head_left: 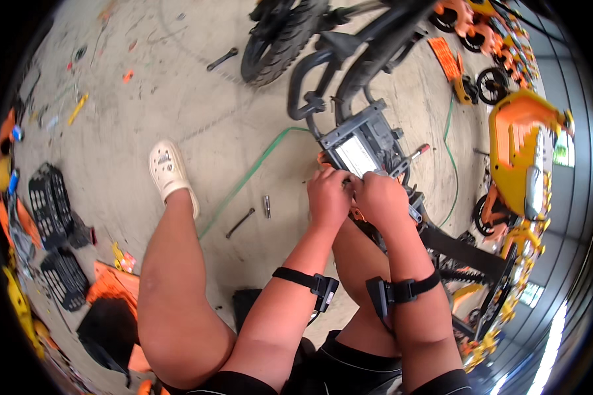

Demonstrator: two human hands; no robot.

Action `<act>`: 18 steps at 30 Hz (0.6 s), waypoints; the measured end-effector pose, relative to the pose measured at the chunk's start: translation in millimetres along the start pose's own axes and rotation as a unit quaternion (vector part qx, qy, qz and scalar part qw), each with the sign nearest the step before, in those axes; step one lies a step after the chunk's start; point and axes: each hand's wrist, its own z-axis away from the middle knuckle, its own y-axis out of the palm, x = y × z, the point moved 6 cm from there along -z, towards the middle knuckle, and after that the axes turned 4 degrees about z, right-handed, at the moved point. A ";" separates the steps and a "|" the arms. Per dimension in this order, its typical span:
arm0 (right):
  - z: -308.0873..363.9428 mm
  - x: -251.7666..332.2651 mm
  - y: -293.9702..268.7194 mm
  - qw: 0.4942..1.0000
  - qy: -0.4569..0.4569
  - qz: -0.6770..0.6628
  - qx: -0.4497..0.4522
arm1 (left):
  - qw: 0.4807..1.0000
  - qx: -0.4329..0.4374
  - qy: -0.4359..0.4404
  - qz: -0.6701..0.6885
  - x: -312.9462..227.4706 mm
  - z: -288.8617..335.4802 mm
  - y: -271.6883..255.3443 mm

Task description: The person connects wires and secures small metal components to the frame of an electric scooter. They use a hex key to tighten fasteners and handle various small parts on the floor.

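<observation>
In front of me stands a partly stripped bike or scooter with a dark frame (362,72) and a knobbly black tyre (286,49) at its far end. A black box with a white label (356,155) sits in the frame. At the box's near edge, my left hand (329,196) and my right hand (383,199) meet, fingers bent and pressed together. What they pinch is hidden by the fingers. A red-handled screwdriver (420,152) rests beside the box, just beyond my right hand. Below that hand, the end of a metal tool (414,214) pokes out.
A wrench (240,222) and a metal socket (267,207) lie on the floor left of my hands; another wrench (222,59) is farther off. A green hose (254,164) crosses the floor. Black slatted panels (49,204) lie left; yellow and orange vehicles (517,148) line the right.
</observation>
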 end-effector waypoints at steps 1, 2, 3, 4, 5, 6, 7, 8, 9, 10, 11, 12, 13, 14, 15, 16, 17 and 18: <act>-1.9 2.6 3.7 0.998 -0.054 0.010 -0.035 | 1.000 0.008 -0.001 -0.004 0.1 -1.6 -0.8; -1.6 5.8 6.2 0.993 -0.099 0.020 -0.067 | 1.000 0.023 -0.002 -0.007 -0.5 -1.9 0.9; -4.5 -0.3 12.3 0.997 -0.058 -0.001 -0.056 | 0.999 0.025 0.023 -0.011 -4.7 -2.4 2.3; -6.1 1.2 9.7 1.000 -0.020 -0.012 -0.010 | 0.999 0.028 0.031 -0.004 -7.4 -1.0 1.9; -6.6 4.6 0.7 0.999 0.014 -0.025 0.037 | 0.999 0.029 0.038 0.002 -9.6 0.4 0.4; -4.1 3.5 -3.9 0.995 0.045 -0.039 0.085 | 0.999 0.029 0.044 0.009 -11.9 1.5 -1.4; -1.8 9.2 -8.6 0.996 -0.007 -0.018 0.089 | 0.998 0.037 0.058 0.010 -10.6 3.4 -2.1; -0.9 5.6 -8.0 0.996 0.000 -0.034 0.079 | 0.997 0.075 0.028 0.022 -8.0 4.3 0.5; -2.3 2.9 -4.4 0.996 0.006 -0.049 0.068 | 0.993 0.111 -0.004 0.032 -5.2 4.8 2.4; -2.7 3.2 -0.2 0.996 0.007 -0.065 0.059 | 0.988 0.144 -0.039 0.038 -1.4 7.4 0.6; -2.5 2.5 1.5 0.997 -0.006 -0.053 0.051 | 0.983 0.169 -0.057 0.030 1.3 10.4 0.0; -2.7 2.5 2.4 0.998 -0.019 -0.040 0.043 | 0.978 0.193 -0.075 0.022 4.3 12.7 -2.3; -1.1 2.3 3.8 0.999 -0.030 -0.027 0.036 | 0.972 0.217 -0.094 0.013 4.7 15.0 -5.5; 0.2 2.7 5.5 0.999 -0.036 -0.028 0.026 | 0.966 0.230 -0.118 0.019 2.3 14.6 -10.4; 1.1 3.6 6.5 0.999 -0.043 -0.028 0.016 | 0.959 0.242 -0.143 0.026 -0.5 13.6 -15.6; 3.2 4.7 6.8 0.998 -0.049 -0.028 0.007 | 0.952 0.253 -0.170 0.031 -5.0 13.5 -21.9; 4.3 1.3 7.3 0.998 -0.027 -0.052 0.020 | 0.945 0.277 -0.173 -0.007 -16.4 10.5 -27.7; 5.6 -2.0 7.1 0.997 -0.006 -0.075 0.034 | 0.937 0.300 -0.176 -0.045 -28.7 7.4 -34.9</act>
